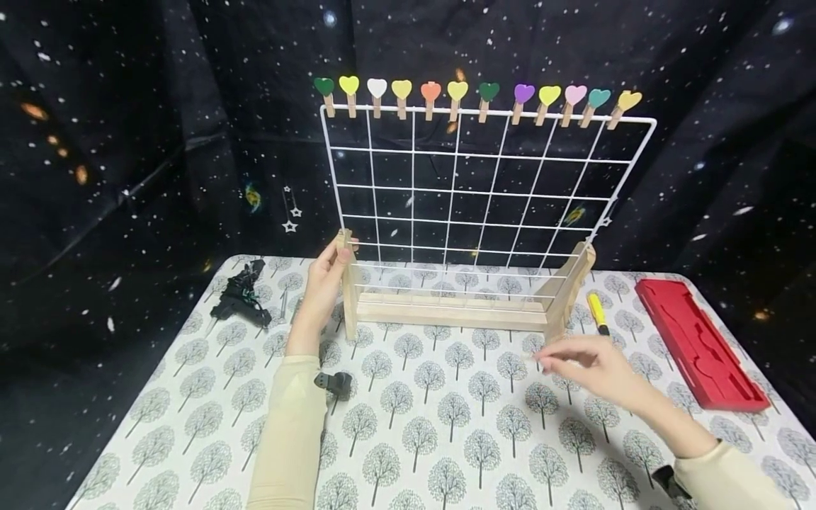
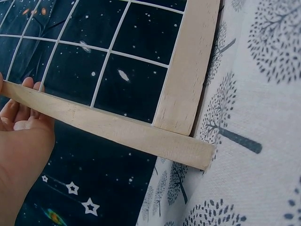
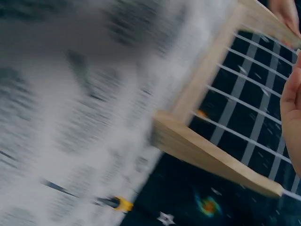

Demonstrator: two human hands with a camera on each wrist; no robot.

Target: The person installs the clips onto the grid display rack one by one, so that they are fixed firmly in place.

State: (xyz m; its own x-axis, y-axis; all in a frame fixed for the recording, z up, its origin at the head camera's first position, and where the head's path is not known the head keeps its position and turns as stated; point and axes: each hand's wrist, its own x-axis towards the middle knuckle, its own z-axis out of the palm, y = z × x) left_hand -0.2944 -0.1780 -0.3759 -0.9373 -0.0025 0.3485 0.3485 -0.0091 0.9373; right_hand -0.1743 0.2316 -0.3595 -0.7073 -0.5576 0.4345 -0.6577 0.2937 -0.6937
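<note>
A white wire grid stands in a wooden base with a crossbar and two upright side pieces. At the left side piece, my left hand grips the upper part, thumb in front and fingers behind; the left wrist view shows the same hold on the wooden side piece. My right hand hovers over the table in front of the right side piece, apart from it. Its thumb and fingertips come close together, and whether something tiny lies between them is unclear. In the right wrist view that hand is partly cut off.
Heart-topped clothespins line the grid's top wire. Right of the stand lie a yellow-handled tool and a red moulded tray. A black device sits at the table's left. Tree-patterned cloth covers the table; a dark starry curtain hangs behind.
</note>
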